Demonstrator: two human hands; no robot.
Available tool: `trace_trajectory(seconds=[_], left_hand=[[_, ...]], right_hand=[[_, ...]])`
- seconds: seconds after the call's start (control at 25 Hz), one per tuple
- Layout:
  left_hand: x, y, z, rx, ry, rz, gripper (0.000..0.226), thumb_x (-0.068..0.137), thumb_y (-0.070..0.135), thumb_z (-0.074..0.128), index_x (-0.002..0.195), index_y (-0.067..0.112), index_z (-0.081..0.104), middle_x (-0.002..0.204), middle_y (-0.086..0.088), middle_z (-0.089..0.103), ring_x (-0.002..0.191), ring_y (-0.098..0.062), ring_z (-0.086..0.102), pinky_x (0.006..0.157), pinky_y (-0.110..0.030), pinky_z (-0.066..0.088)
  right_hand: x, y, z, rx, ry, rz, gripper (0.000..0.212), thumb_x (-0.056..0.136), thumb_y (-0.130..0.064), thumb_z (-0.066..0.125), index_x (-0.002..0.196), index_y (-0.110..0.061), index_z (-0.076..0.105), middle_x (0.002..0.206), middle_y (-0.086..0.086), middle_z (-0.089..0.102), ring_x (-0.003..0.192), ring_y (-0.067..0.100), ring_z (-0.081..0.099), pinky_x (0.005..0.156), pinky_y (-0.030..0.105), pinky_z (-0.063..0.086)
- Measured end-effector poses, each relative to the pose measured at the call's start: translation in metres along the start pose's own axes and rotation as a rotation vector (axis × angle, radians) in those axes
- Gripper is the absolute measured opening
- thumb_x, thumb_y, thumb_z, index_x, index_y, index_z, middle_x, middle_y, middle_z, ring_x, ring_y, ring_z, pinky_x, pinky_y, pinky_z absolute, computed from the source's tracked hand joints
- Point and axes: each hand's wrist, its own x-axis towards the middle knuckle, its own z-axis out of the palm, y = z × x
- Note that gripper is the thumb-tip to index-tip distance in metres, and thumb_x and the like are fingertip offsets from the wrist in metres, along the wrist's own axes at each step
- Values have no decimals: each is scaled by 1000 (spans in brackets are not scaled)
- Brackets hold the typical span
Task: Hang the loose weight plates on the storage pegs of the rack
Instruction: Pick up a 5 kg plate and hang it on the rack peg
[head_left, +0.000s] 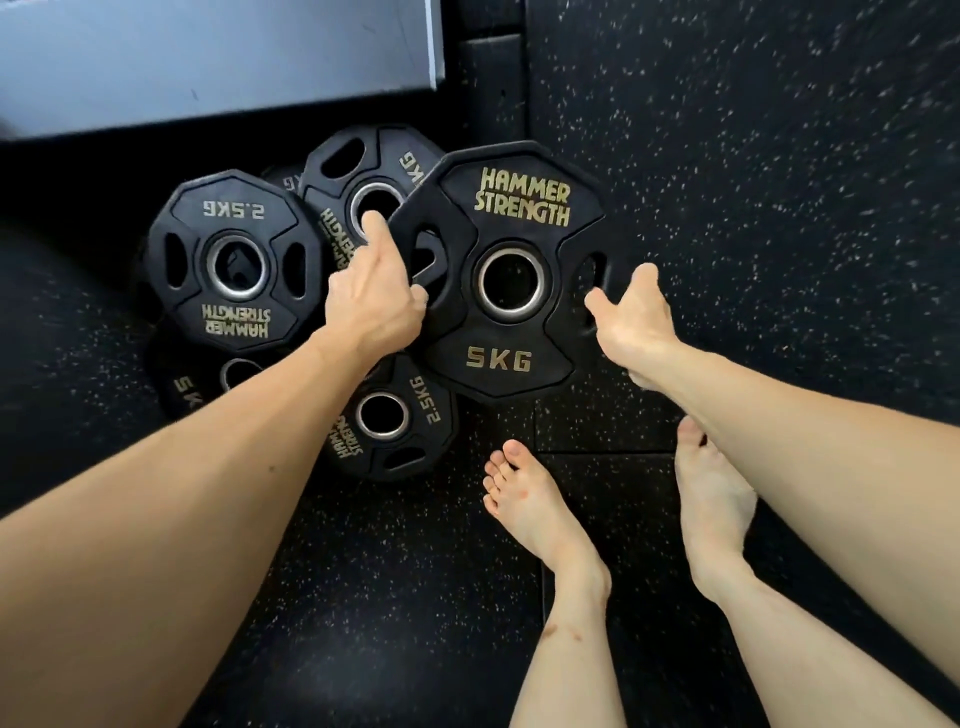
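Note:
A black 5 kg plate (506, 218) with gold lettering is tilted up above the floor. My left hand (371, 299) grips its left edge through a handle slot, index finger stretched out. My right hand (631, 317) holds its right edge with fingers hooked into the slot there. Several other black plates lie in a loose pile to the left: a 2.5 kg plate (236, 260) on top, another plate (363, 176) behind, a 2.5 kg plate (395, 421) in front, and a 5 kg plate (187, 384) partly under my left forearm. No rack pegs are visible.
Black speckled rubber floor (779, 208) spreads right and toward me. A grey block-like edge (208, 57) sits at the top left, with a dark gap beneath. My bare feet (535, 509) stand just below the held plate.

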Motion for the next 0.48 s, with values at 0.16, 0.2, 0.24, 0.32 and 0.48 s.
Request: trace_trajectory(seconds=[0.16, 0.2, 0.24, 0.32, 0.48], left_hand=[[-55, 16, -53, -152, 6, -37, 41, 89, 16, 52, 120, 8, 28, 101, -17, 54, 92, -44, 53, 78, -42, 38], [-74, 22, -70, -189, -6, -58, 41, 90, 17, 53, 121, 8, 28, 104, -18, 56, 95, -44, 55, 81, -43, 39], [-94, 28, -88, -242, -9, -90, 41, 90, 17, 53, 122, 9, 28, 107, -17, 57, 98, -43, 55, 83, -43, 41], [-136, 40, -124, -421, 3, -151, 38, 89, 14, 54, 116, 14, 27, 106, -9, 58, 100, -40, 57, 89, -45, 47], [-230, 63, -207, -874, 152, -242, 46, 81, -4, 59, 112, 17, 33, 93, 6, 55, 86, -10, 60, 72, -16, 52]], right_hand=[[-49, -17, -45, 200, -47, 45, 53, 95, -34, 55, 137, -5, 42, 130, 9, 55, 113, 27, 54, 88, 34, 41], [-68, -25, -63, 200, -51, 26, 53, 95, -33, 54, 137, -4, 43, 129, 6, 55, 110, 25, 52, 86, 32, 40], [-91, -36, -82, 193, -58, 0, 53, 95, -33, 53, 138, -4, 41, 124, 2, 51, 106, 22, 49, 85, 30, 37], [-140, -58, -124, 179, -61, -76, 54, 95, -32, 53, 140, -6, 39, 116, 0, 47, 102, 18, 50, 82, 28, 37], [-251, -99, -203, 192, -40, -266, 29, 95, -25, 54, 120, -12, 45, 104, -8, 58, 71, -6, 62, 63, 15, 46]])
